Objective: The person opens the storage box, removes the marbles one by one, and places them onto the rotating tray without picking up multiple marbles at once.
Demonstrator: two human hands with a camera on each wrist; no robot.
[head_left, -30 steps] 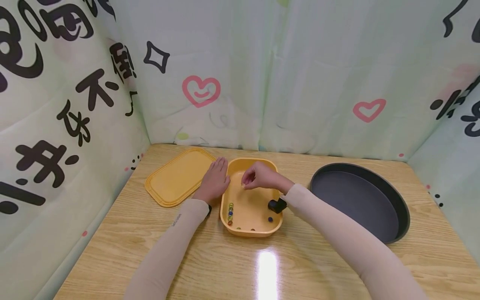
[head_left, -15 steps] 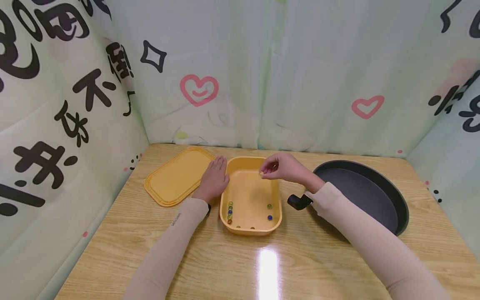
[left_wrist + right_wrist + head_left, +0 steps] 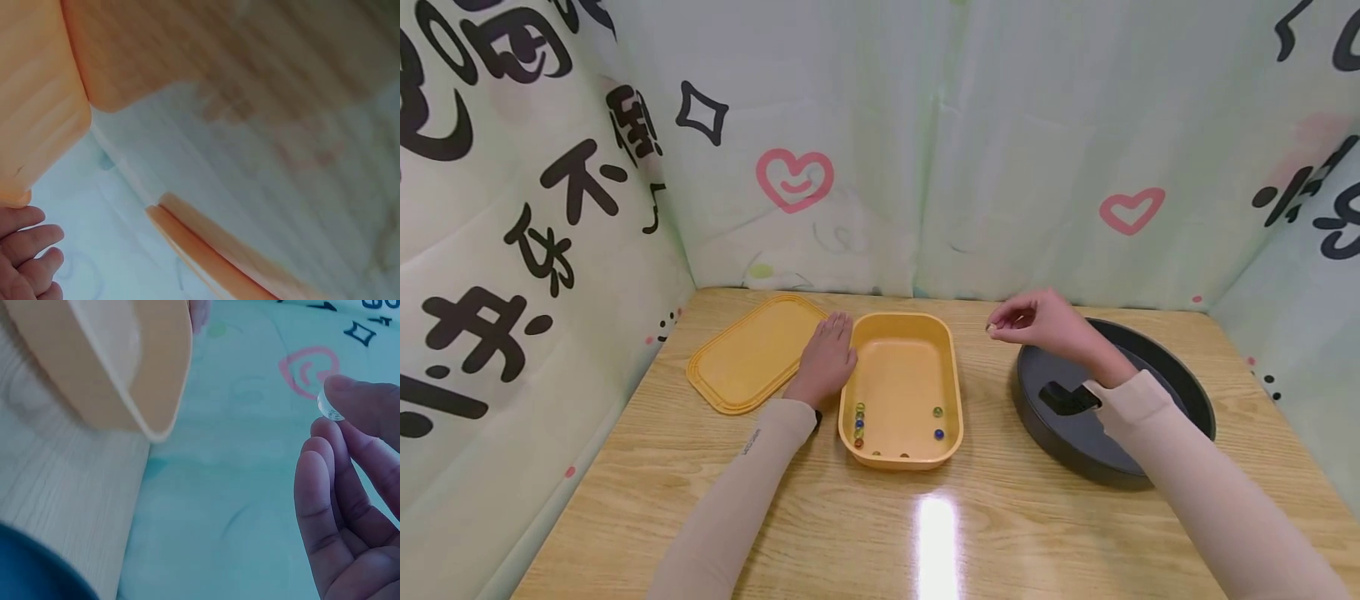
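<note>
An orange-yellow plastic box (image 3: pixel 901 367) stands mid-table with several glass marbles along its left side and front. A green marble (image 3: pixel 937 412) and a blue marble (image 3: pixel 939 434) lie toward its right side. My left hand (image 3: pixel 826 360) rests with straight fingers against the box's left rim. Between thumb and fingertips, my right hand (image 3: pixel 1047 325) pinches a clear glass marble (image 3: pixel 328 407), held up near the left rim of the black round pan (image 3: pixel 1037 425). The wrist camera and forearm cover part of the pan.
A flat orange-yellow lid (image 3: pixel 760 354) lies left of the box, near my left hand. The wooden table (image 3: pixel 820 533) ends at a printed curtain (image 3: pixel 880 208) behind, with more curtain along both sides.
My right hand has lifted from inside the box and moved right with the clear marble, ending beside the pan. The left hand stays at the box's rim.
</note>
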